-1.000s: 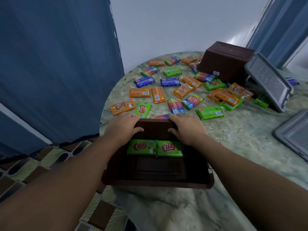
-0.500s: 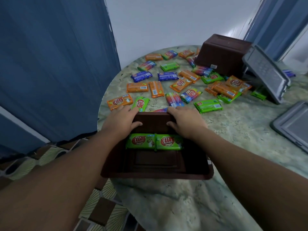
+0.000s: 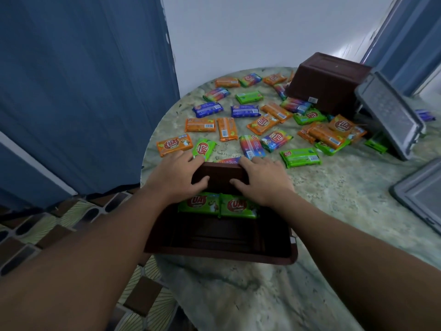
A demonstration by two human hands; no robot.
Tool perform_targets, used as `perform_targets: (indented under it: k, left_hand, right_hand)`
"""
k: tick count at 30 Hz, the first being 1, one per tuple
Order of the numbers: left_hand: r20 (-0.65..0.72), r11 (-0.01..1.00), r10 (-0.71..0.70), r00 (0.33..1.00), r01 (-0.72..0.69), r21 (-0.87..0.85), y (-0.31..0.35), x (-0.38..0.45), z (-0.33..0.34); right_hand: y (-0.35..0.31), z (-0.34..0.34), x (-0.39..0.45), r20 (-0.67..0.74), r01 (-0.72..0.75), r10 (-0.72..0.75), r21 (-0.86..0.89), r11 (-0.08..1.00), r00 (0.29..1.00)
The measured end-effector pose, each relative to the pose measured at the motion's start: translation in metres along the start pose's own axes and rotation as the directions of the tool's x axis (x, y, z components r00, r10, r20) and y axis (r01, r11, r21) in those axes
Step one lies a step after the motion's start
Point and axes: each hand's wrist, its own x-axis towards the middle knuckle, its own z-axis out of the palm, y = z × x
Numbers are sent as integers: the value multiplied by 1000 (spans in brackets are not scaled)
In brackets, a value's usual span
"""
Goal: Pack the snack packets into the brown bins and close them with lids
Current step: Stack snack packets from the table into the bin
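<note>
Gripping the brown bin's (image 3: pixel 222 247) far wall, left hand (image 3: pixel 174 177) and right hand (image 3: pixel 265 182) hide its corners.

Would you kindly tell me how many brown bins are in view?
2. One brown bin sits at the near table edge, both hands on its far wall; the other bin lies overturned at the far right. No more show.
</note>
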Motion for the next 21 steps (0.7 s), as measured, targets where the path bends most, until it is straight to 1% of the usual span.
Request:
perform_targets:
  k: [3, 6, 7, 10, 12, 13, 14, 16, 17, 19, 21]
  left_hand:
    - [-8, 997, -30, 1000, 29, -73, -2, 3, 1]
    - [22, 994, -31, 999, 33, -107, -2, 5, -1]
    - [28, 992, -33, 999, 36, -119, -2, 5, -2]
    - [51, 978, -66, 996, 75, -195, -2, 8, -8]
    - [84, 940, -130, 988, 150, -307, -4, 15, -15]
    - [74, 916, -162, 984, 178, -360, -5, 20, -19]
    - [36, 900, -187, 982, 186, -394, -7, 26, -23]
    - [-36, 896, -218, 975, 186, -402, -13, 42, -28]
    - [-34, 898, -233, 972, 201, -391, -17, 51, -29]
    - [50, 893, -268, 962, 267, -361, -26, 69, -27]
    - [189, 886, -287, 939, 336, -321, -34, 83, -20]
  right_hand:
    - [-5, -4, 0, 14, -43, 43, 34, 998, 999]
    - [-9, -6, 1, 22, -99, 98, 43, 994, 995]
    - [-11, -9, 3, 44, -123, 120, 62, 991, 992]
    - [-17, -28, 18, 201, -219, 187, 146, 965, 961]
    - [-18, -38, 31, 287, -284, 223, 191, 939, 932]
    - [-18, -41, 38, 304, -313, 238, 228, 922, 923]
    - [-19, -41, 46, 309, -329, 245, 260, 908, 919]
    - [-16, -36, 61, 311, -317, 230, 268, 910, 922]
    - [-15, -32, 69, 325, -303, 215, 250, 920, 921]
    - [-14, -27, 82, 380, -299, 196, 235, 925, 904]
    - [-13, -25, 95, 434, -310, 178, 256, 916, 883]
